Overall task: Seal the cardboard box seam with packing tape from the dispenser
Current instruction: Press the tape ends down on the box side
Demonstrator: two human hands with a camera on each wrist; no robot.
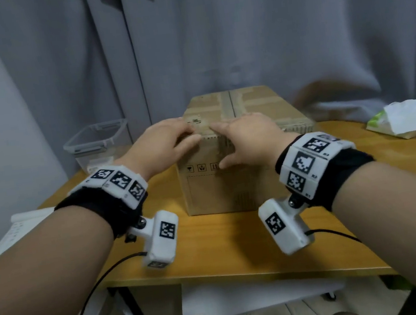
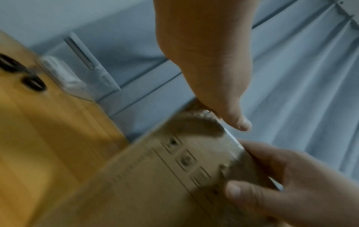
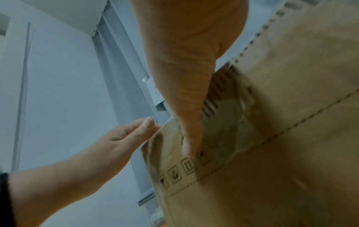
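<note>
A brown cardboard box stands on the wooden table, with a taped seam running down the middle of its top. Both hands lie on its near top edge. My left hand rests near the left corner, fingers fairly straight on top and thumb hanging over the edge. My right hand has its fingers on top and its thumb pressing the front face over glossy clear tape. No tape dispenser is in view.
A clear plastic container stands at the back left. Crumpled white paper on a green bag lies at the back right. A white keyboard overlaps the table's left edge. A grey curtain hangs behind.
</note>
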